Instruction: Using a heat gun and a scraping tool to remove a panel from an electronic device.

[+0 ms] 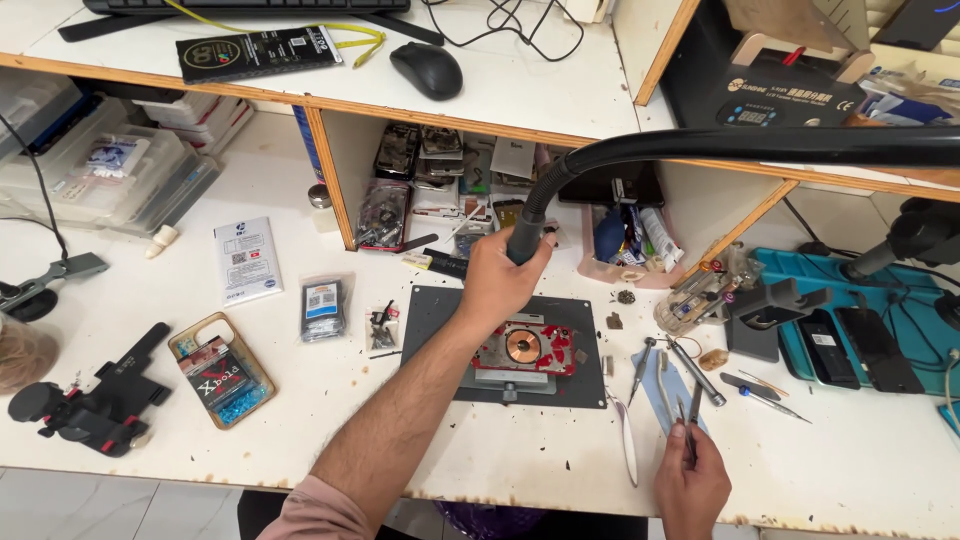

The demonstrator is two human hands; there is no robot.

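My left hand [497,280] is wrapped around the end of a black flexible hose [640,150] that arcs in from the right. Just below it lies an opened phone [524,347] with a copper coil, clamped on a dark grey work mat [430,310]. My right hand [690,480], near the table's front edge, pinches a thin dark tool [692,415], probably tweezers. Several screwdrivers and picks [665,375] lie beside it on a pale blue cloth.
A phone case [220,372], small parts bags [322,308] and a black clamp [90,405] lie at left. At right sits a teal mat [800,275] with dark phones [860,345]. A shelf [330,180] of parts stands behind; a mouse [427,68] is on top.
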